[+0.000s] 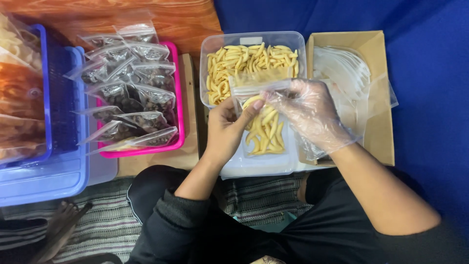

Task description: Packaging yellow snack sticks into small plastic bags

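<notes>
One small clear plastic zip bag (264,124), part-filled with pale yellow snack sticks, is held over the clear rectangular tub of sticks (252,61): pinched by the bare left hand (227,129), gripped at the top by the gloved right hand (310,112). One pink tray (179,105) of filled bags lies left.

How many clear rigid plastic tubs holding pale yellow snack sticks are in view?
1: the clear rigid plastic tub at top centre, behind both hands, between the pink plastic basket and the brown cardboard box. Others may be hidden out of frame.

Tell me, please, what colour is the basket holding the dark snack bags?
Pink basket, clearest in the head view.
</notes>
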